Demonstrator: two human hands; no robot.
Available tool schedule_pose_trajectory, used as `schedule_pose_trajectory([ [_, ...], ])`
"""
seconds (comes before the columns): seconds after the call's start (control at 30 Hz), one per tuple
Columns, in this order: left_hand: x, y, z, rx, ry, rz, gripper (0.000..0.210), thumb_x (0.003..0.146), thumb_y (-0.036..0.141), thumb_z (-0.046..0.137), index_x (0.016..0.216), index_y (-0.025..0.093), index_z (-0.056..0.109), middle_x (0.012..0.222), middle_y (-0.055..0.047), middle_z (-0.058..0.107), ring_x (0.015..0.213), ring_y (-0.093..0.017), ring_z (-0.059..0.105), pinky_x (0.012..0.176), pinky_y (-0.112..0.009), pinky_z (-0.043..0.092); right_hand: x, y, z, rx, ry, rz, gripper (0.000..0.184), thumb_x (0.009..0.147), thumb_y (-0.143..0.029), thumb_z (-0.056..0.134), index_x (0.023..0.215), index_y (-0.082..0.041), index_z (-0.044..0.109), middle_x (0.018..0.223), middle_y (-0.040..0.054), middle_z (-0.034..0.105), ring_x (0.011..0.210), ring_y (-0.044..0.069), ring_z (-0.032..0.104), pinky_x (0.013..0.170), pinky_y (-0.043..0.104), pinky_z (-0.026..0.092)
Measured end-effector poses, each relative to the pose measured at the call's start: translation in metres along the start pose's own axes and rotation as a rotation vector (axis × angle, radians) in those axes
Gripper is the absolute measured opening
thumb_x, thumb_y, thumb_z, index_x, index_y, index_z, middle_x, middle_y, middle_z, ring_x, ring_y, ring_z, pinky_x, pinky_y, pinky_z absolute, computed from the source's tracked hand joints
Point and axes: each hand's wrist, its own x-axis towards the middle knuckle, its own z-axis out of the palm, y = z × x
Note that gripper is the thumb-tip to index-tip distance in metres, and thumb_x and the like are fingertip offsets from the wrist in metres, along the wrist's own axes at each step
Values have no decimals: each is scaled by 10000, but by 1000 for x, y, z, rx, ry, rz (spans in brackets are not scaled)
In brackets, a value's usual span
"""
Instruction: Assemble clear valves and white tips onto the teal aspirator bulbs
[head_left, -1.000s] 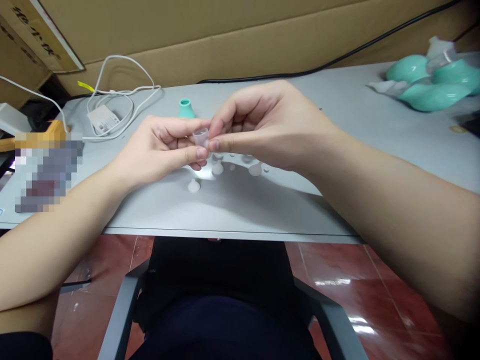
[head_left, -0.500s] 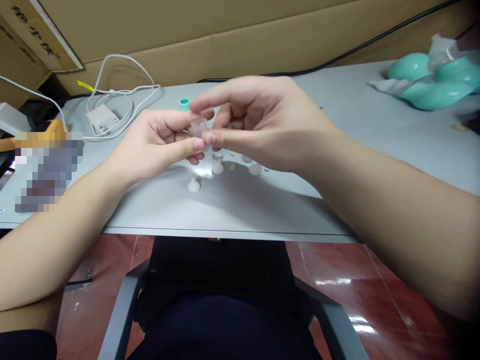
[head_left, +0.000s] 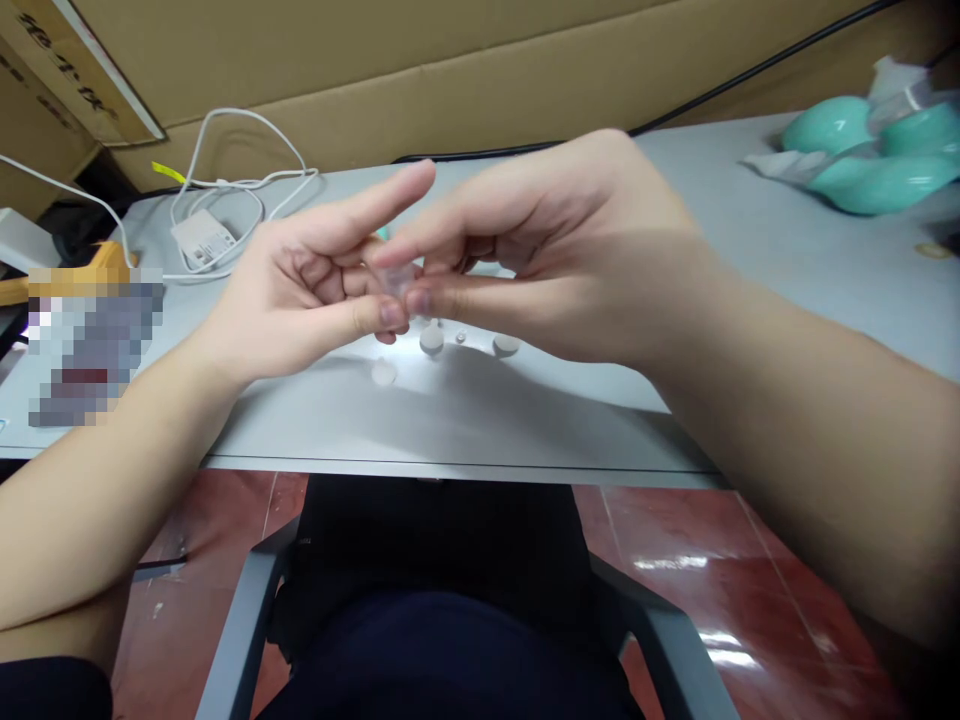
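A small translucent plastic cup is held above the table between my two hands. My left hand grips its left side, thumb in front and lower fingers behind, while its index finger points up and away. From the other side my right hand pinches the cup, thumb low and index finger over its top. Fingers hide much of the cup. Beneath the hands lie small white plastic pieces, among them a round one, a knobbed one and one near my right thumb. A sliver of a green ring shows behind the fingers.
Several glossy mint-green rounded parts in clear wrap lie at the back right. A white adapter with a coiled cable sits at the left, near an orange object and a blurred-out item. Cardboard walls the back.
My right index finger has come down over the cup's top. My left index finger has lifted off and now points upward. The green ring is now mostly covered by my fingers.
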Motion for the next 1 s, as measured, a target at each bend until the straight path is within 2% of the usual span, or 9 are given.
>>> schedule_pose_trajectory([
  [0.1,6,-4,-1,8,13,97,510,991,281,1183,1461,339,995,1043,34,960,858,-150,900,834,-276,791,0,6,-3,-13,52,-121,269,965,-294,1106,1204,-299,982,960,-16,858,868,181,784,790,308,665],
  [0.2,10,-10,-4,8,40,70,537,1007,370,1173,1500,331,964,1109,17,976,974,-180,927,922,-303,798,1,11,-5,-103,101,-43,485,910,-302,1163,1345,-329,950,896,-43,730,866,183,703,794,300,642],
  [0.37,9,-15,-4,40,51,-95,985,880,421,1256,1744,273,806,1059,5,953,921,-201,909,897,-332,782,3,13,-1,-278,75,-19,205,975,-270,1105,1095,-299,943,945,-6,715,859,186,659,840,332,627],
  [0.5,7,-21,-10,8,19,-117,956,946,544,1205,1767,287,787,1133,-25,977,986,-232,925,964,-402,797,1,5,1,-248,79,11,168,982,-235,1045,1005,-310,896,930,5,755,856,212,690,803,373,622],
  [0.63,16,-36,-33,140,64,16,921,987,777,1120,1748,389,776,1231,7,981,1113,-259,905,931,-446,722,2,-2,-11,-341,203,-21,302,903,-484,1143,896,-382,859,858,-1,673,827,260,638,842,469,674],
  [0.7,23,-38,-49,285,136,184,905,966,884,1090,1674,431,753,1130,78,937,1138,-213,878,845,-408,649,5,0,-19,-362,238,-33,432,842,-638,1183,836,-390,831,824,4,639,816,274,634,825,489,659],
  [0.77,28,-33,-61,495,242,219,916,928,1035,1021,1534,421,715,920,123,786,1131,-134,833,780,-327,590,9,4,-27,-334,304,-21,502,772,-653,1232,815,-370,819,811,13,631,819,270,630,810,482,641],
  [0.87,30,-18,-67,754,278,50,1065,845,1331,641,1236,341,657,739,62,462,1203,-107,772,718,-223,464,12,13,-34,-311,369,-37,535,767,-674,1239,804,-346,817,833,20,669,815,244,615,816,460,647],
  [1.0,27,-14,-58,750,244,-59,1136,753,1357,688,1234,330,758,869,51,667,1156,-135,743,857,-347,554,11,18,-34,-338,352,-51,441,846,-562,1217,861,-352,830,877,18,694,825,237,590,823,440,608],
])
